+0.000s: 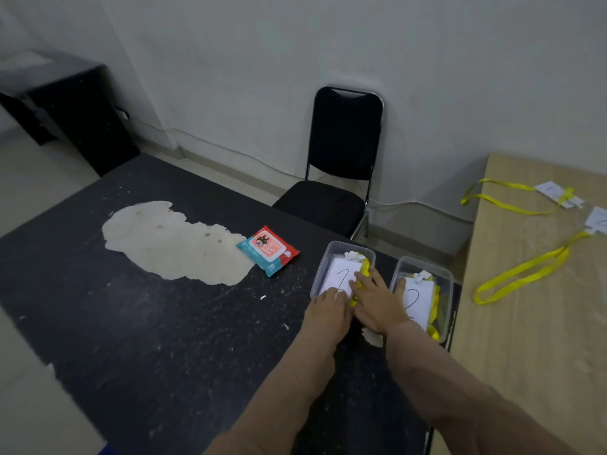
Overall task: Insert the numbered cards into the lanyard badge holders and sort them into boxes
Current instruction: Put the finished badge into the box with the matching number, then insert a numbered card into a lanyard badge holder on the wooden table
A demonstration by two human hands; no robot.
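Head camera, angled forward-down, close over table (164, 339).

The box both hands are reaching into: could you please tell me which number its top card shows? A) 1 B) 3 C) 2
A: the card under the left hand and right hand reads 1; the card marked 2 lies in the other box.

The dark speckled tabletop (164, 339) offers room left and near; red-and-teal wipes packet (267, 251) lies just left of two close-set clear plastic boxes (353, 249); black chair (341, 142) stands beyond.
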